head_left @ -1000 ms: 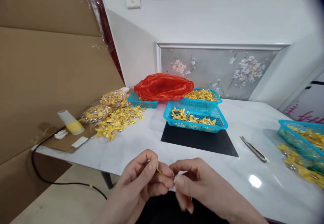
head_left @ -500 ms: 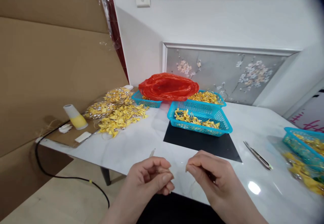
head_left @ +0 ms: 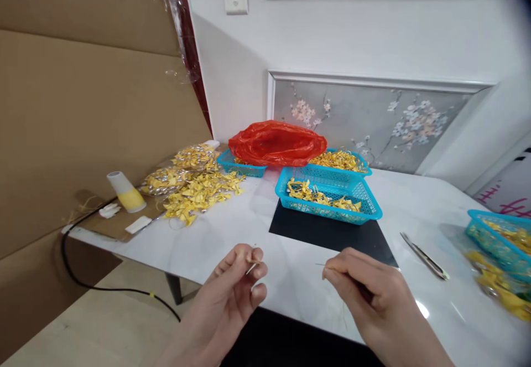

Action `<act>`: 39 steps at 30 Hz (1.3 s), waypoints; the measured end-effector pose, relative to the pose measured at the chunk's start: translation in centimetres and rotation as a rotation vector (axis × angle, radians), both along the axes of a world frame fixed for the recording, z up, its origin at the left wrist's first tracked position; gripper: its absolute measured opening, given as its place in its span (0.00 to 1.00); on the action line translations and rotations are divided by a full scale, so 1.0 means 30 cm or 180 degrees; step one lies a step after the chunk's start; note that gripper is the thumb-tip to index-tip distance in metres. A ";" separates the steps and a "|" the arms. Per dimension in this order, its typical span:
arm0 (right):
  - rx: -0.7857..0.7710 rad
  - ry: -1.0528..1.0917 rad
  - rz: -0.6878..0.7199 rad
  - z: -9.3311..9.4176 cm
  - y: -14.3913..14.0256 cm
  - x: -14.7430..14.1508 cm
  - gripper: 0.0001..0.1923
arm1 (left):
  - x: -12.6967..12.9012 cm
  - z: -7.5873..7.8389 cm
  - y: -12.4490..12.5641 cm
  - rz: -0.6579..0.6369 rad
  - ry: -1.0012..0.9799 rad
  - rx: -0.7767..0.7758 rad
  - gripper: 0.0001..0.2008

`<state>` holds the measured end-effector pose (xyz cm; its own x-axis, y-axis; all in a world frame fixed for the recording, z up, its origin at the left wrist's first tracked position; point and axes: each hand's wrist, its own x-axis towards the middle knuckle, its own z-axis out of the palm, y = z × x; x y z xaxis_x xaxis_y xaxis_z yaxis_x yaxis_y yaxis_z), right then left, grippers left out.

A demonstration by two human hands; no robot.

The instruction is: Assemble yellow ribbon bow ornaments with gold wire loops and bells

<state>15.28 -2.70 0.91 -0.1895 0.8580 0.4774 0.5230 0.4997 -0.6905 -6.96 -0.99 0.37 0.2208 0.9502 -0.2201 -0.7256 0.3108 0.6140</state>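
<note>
Low over the table's front edge, my left hand [head_left: 236, 289] is turned palm up. Its thumb and forefinger pinch a small, thin pale strip [head_left: 251, 266]; its exact kind is too small to make out. To the right, my right hand [head_left: 365, 289] is closed in a pinch around a thin needle [head_left: 319, 264], whose tip sticks out leftward. A faint pale thread [head_left: 344, 314] hangs below that hand. The two hands are apart, with white tabletop between them.
Blue baskets [head_left: 329, 212] hold yellow bow-like pieces; one stands on a black sheet [head_left: 323, 239]. A red plastic bag [head_left: 277, 144] lies behind. A utility knife [head_left: 423, 256] rests at right. Yellow pieces [head_left: 199, 195] are heaped at left, near a thread cone [head_left: 126, 192].
My hands have drawn farther apart. The left has turned palm up, showing the pale strip at its fingertips; the right has moved right, and the needle tip now shows.
</note>
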 end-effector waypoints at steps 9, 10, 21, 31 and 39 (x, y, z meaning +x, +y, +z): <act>0.0104 -0.0094 -0.0355 -0.007 0.012 0.033 0.14 | -0.048 -0.002 -0.009 -0.0648 -0.1778 -0.0378 0.11; 0.0162 -0.0141 -0.0408 -0.009 0.017 0.042 0.13 | -0.054 -0.001 -0.013 -0.0633 -0.1857 -0.0358 0.11; 0.0483 -0.0403 -0.0892 0.020 0.035 0.129 0.10 | -0.076 0.008 0.024 0.0208 0.0975 0.0119 0.15; 0.0580 -0.0535 -0.0767 0.201 0.027 0.139 0.12 | -0.031 -0.042 0.047 -0.0062 0.2812 0.0941 0.14; 0.0686 -0.1011 -0.0082 0.327 -0.015 0.117 0.13 | -0.030 -0.009 0.064 -0.0364 0.3635 0.1493 0.06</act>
<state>18.79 -3.16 10.71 -0.3368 0.7507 0.5683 0.7082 0.5997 -0.3725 -7.87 0.93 0.11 0.2129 0.9769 0.0152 0.3146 -0.0833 0.9455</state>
